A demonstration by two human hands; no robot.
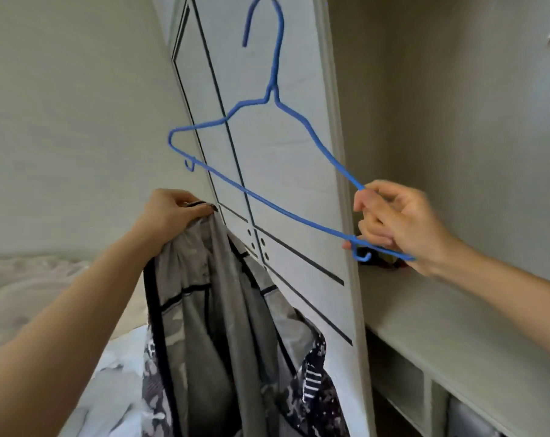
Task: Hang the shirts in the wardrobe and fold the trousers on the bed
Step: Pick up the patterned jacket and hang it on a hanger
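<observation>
A grey shirt (210, 310) with black trim and camouflage patches hangs inside out from my left hand (169, 212), which grips its top edge in front of the white wardrobe door (286, 190). My right hand (396, 222) holds a blue wire hanger (276, 99) by its right end, gripping the shoulder wire and the bottom bar. The hanger is upright and tilted, its hook up near the top of the view. The hanger is above and to the right of the shirt and does not touch it.
The open wardrobe lies to the right, with a pale shelf (450, 326) and cubbies (406, 389) below it. A dark red and black item (388, 261) sits on the shelf behind my right hand. The bed (30, 288) with light bedding is at lower left.
</observation>
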